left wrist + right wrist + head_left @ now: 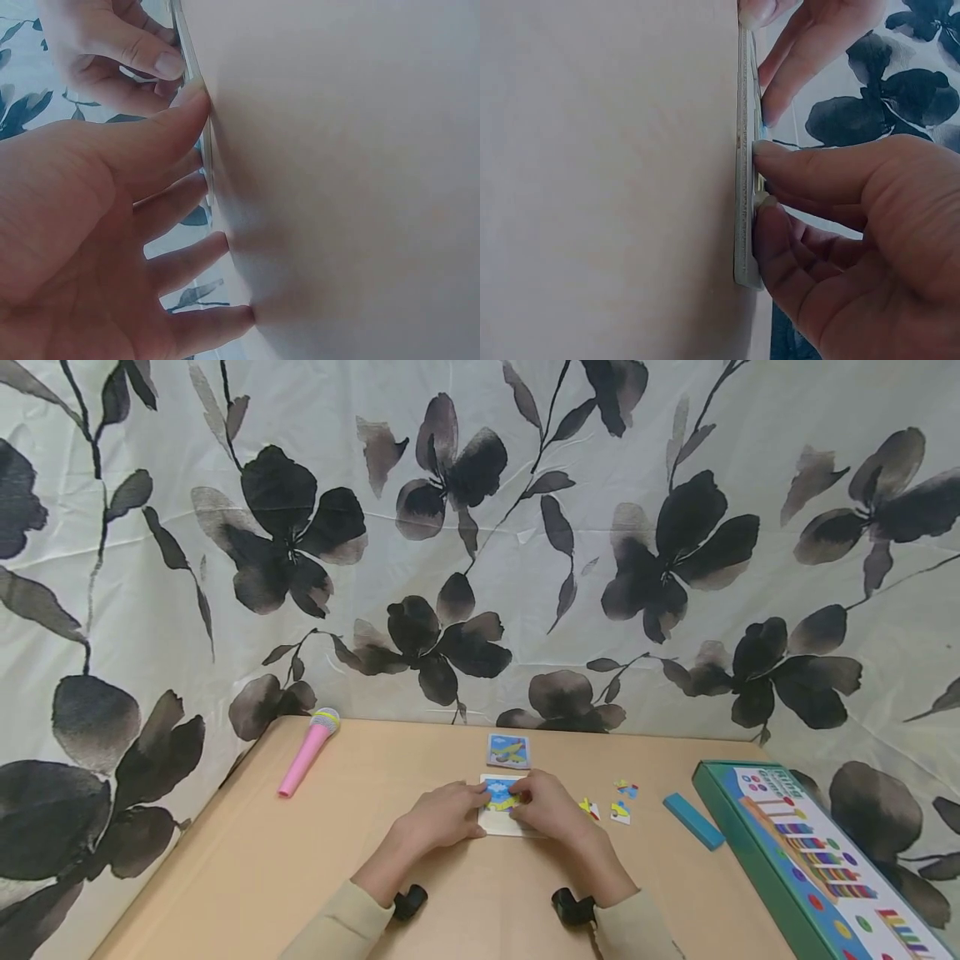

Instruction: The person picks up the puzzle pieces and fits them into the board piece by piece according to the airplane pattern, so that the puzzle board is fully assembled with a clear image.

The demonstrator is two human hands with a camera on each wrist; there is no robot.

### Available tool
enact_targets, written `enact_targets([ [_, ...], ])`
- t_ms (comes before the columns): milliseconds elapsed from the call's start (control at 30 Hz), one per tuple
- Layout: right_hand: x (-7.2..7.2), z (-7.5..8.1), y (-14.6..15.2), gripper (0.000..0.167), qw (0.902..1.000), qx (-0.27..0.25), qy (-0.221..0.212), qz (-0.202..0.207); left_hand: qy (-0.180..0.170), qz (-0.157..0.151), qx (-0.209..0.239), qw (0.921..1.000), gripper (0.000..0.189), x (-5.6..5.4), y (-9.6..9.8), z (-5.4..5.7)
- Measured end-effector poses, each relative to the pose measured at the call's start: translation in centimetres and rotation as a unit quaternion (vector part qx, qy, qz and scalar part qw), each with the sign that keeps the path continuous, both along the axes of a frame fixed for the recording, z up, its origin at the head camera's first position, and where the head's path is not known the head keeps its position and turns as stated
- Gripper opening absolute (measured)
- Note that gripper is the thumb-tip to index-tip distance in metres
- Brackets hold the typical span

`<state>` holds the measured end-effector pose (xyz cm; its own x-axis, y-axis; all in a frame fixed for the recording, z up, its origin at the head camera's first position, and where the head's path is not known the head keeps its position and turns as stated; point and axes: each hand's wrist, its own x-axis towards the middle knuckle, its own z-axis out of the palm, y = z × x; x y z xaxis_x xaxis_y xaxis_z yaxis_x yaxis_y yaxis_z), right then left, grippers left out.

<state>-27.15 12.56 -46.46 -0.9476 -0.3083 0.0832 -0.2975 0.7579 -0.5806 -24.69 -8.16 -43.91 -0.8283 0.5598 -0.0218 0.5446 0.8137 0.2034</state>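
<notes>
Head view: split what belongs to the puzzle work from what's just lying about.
Likely part of the job: white rectangular puzzle board, touched by the left hand and right hand; small multicoloured puzzle pieces; square picture card.

Apparently just lying about: pink microphone; flat blue rectangular bar; green box with colourful lid.

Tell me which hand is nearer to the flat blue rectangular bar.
Right. The right hand is left of the blue bar, with small colourful puzzle pieces between them; the left hand is farther left, at the white rectangular board's left side.
</notes>
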Motion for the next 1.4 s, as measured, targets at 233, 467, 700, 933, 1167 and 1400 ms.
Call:
enact_targets([
  [233,0.7,0.5,-0.8,0.029,0.9987,0.029,-0.013,-0.04,0.006,-0.003,0.001,1.0,0.059,0.0,0.0,-0.1],
  [467,0.7,0.3,-0.5,0.027,0.9988,0.027,-0.004,-0.04,0.007,-0.002,0.001,1.0,0.059,0.0,0.0,-0.2],
  [700,0.3,-0.4,0.9,0.032,0.9951,-0.066,-0.061,-0.041,0.002,-0.006,-0.005,1.0,0.059,-0.1,0.0,-0.3],
  [933,0.1,-0.4,0.8,0.026,0.997,-0.07,-0.025,-0.024,0.006,-0.012,0.001,0.9999,0.057,-0.4,-0.1,-0.4],
  [1167,-0.1,-0.4,0.7,0.033,0.9959,-0.074,-0.031,-0.042,-0.016,-0.027,0.006,0.9995,0.056,-0.2,-0.1,-0.1],
  [1400,0.0,-0.4,0.5,0.036,0.9966,-0.053,-0.032,-0.053,-0.034,-0.01,0.005,0.9993,0.055,0.4,0.3,-0.1],
])
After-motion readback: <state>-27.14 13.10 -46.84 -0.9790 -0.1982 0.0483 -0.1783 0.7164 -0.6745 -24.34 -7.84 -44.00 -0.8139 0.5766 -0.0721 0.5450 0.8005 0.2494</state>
